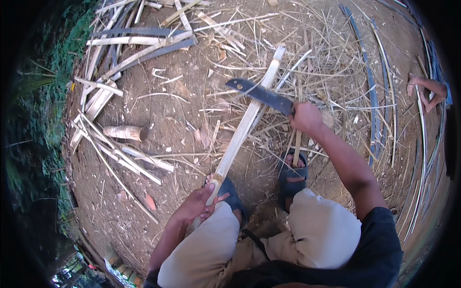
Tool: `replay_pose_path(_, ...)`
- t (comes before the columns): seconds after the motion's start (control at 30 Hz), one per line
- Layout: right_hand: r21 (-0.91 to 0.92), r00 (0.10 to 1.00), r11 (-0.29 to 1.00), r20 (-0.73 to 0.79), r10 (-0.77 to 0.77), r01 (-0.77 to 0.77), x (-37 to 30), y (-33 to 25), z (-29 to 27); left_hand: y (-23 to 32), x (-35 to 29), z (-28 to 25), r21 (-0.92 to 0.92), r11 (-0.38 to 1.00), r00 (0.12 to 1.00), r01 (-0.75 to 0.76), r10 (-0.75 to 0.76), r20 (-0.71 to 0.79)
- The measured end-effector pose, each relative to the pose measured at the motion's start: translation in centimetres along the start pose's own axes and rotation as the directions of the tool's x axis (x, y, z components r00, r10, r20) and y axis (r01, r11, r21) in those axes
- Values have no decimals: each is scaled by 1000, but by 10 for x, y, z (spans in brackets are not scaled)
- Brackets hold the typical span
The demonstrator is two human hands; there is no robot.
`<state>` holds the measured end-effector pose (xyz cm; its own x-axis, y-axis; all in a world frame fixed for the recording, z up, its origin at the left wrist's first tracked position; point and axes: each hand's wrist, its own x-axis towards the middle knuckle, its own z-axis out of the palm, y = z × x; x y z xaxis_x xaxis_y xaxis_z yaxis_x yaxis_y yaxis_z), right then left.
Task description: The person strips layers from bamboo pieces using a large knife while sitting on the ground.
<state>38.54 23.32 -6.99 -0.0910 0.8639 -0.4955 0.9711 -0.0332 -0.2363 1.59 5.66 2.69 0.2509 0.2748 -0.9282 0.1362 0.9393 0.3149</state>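
Note:
My left hand (196, 204) is closed round the near end of a long pale bamboo strip (242, 129), close to my left knee. The strip slants up and away to the right, and its far end lies over the shavings. In my right hand (306, 118) is the handle of a machete (261, 95), mostly hidden by my fingers. Its wide dark blade, with a hole near the tip, points left and crosses the strip in its upper half. Whether the edge bites into the strip I cannot tell.
Thin shavings (326, 72) litter the dirt ahead. Split bamboo pieces (144, 41) are heaped at the far left, near a short cut log (126, 133). Long dark strips (367, 72) lie on the right. Another person's hands (425, 91) show at the right edge. My sandalled feet (293, 175) are close below.

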Motion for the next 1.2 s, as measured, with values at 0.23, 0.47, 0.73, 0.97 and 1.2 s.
replay_pose_path(0.23, -118, 982, 975, 23, -187, 189, 4, 8, 16, 2, -13, 2, 51, 998, 999, -30, 31, -15)
replay_pose_path(0.47, -195, 967, 948, 12, -254, 252, -5, -22, 12, 11, -20, 4, 116, 993, 993, -24, 38, -113)
replay_pose_path(0.73, -63, 998, 997, -24, 52, -53, 37, 3, -6, -4, -22, 11, 245, 962, 982, -120, 151, -111)
replay_pose_path(0.97, -20, 982, 987, -98, 159, -162, 73, 42, -18, -12, -16, 14, 264, 956, 972, -128, 174, -158)
replay_pose_path(1.2, -218, 958, 933, 77, -277, 287, 14, -16, -3, 0, -28, 7, 200, 979, 989, -31, 59, -138)
